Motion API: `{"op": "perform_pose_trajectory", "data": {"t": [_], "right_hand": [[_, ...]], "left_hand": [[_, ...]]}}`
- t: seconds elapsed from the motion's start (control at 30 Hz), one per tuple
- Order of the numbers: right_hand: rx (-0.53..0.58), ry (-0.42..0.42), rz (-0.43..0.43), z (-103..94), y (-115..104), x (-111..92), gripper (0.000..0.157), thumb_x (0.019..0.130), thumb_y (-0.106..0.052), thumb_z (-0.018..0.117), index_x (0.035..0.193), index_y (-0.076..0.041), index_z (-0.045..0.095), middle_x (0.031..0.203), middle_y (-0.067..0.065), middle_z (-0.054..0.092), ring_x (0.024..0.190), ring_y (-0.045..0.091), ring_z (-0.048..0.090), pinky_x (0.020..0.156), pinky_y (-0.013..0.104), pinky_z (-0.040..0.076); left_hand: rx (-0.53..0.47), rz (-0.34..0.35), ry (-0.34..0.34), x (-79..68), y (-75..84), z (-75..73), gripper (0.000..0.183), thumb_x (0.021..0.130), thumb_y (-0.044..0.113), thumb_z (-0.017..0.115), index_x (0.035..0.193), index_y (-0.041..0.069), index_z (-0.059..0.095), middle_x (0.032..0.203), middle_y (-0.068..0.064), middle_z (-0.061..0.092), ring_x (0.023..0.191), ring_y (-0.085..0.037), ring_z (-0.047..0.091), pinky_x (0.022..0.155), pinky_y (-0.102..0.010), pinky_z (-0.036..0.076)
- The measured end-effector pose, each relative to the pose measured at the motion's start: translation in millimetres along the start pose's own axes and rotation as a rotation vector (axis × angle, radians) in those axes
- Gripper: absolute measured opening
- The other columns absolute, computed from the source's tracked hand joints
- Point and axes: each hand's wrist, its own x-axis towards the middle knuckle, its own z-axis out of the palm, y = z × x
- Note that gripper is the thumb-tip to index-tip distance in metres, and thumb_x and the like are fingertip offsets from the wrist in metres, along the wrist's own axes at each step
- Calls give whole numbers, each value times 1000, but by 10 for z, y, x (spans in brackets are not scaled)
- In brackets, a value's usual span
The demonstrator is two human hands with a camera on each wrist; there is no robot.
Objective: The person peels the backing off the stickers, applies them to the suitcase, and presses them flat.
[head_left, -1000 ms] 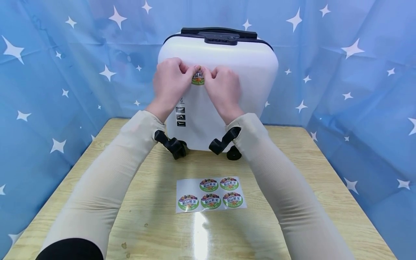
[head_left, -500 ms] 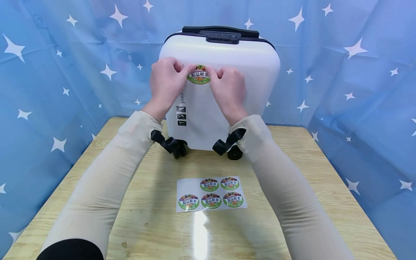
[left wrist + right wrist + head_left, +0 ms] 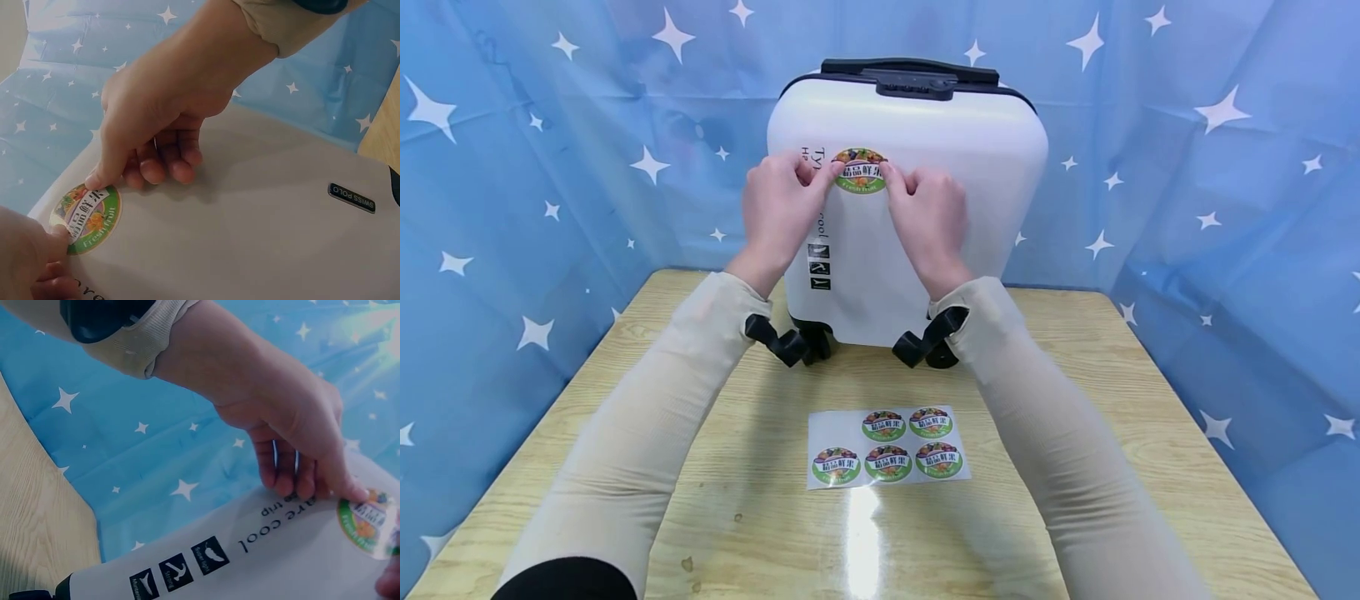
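An oval fruit sticker point(image 3: 860, 179) lies against the upper front of a white suitcase point(image 3: 880, 275). My left hand point(image 3: 778, 200) touches its left edge with the thumb. On the opposite edge rests the thumb of my right hand point(image 3: 931, 208). The left wrist view has the right hand point(image 3: 162, 100) across the middle, other fingers loosely curled beside the sticker point(image 3: 94, 228); part of the left hand point(image 3: 25, 253) enters at the left edge. In the right wrist view, the left hand's point(image 3: 287, 419) thumb presses the sticker point(image 3: 362, 528), and a bit of the right hand point(image 3: 389, 584) shows.
A sheet of several matching stickers point(image 3: 835, 425) lies on the wooden table point(image 3: 737, 517) in front of the suitcase. Printed icons point(image 3: 819, 267) run down the case front, and a black handle point(image 3: 910, 71) tops it. A blue star-patterned curtain point(image 3: 550, 125) surrounds the table.
The thumbs have moved apart from the sticker's top middle, outward and slightly down to its two side edges. More of the sticker and of the printed lettering now shows.
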Motion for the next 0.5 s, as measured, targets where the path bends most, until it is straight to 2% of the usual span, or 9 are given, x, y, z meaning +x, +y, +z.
{"op": "perform_pose_trajectory", "data": {"t": [0.23,0.5], "right_hand": [[21,-4,10,30,52,-31,47,91,-50,50,83,-10,73,59,2,56,54,13,50,47,23,35],[26,-19,16,70,102,-93,50,91,-51,49,64,-11,65,54,5,51,50,16,49,44,25,30]], "left_hand": [[7,-16,-7,-32,-24,34,44,86,52,57,80,9,66,78,-2,64,68,-14,54,53,-25,40],[19,-9,-8,-60,-54,65,43,88,50,56,76,9,64,72,-2,62,65,-14,53,51,-27,38]]}}
